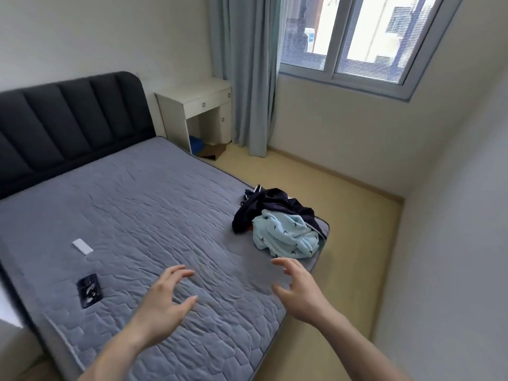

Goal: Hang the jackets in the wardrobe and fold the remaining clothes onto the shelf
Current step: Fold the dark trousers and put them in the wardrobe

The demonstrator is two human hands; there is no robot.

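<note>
Nearest, the bare left hand (pixel 162 295) and bare right hand (pixel 299 290) hover over the grey quilted mattress (pixel 143 210), fingers spread and holding nothing, apparently readying to gather clothes. Just beyond the right hand, at the mattress's far corner, lies the pale blue fleece garment with dark star marks (pixel 286 237), crumpled against the dark navy jacket (pixel 272 206); the heap shows no clear long axis or heading.

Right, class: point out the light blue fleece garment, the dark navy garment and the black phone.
Light blue fleece garment (pixel 286 236), head view, middle.
Dark navy garment (pixel 275 203), head view, upper folds.
Black phone (pixel 90 290), head view, centre.
</note>
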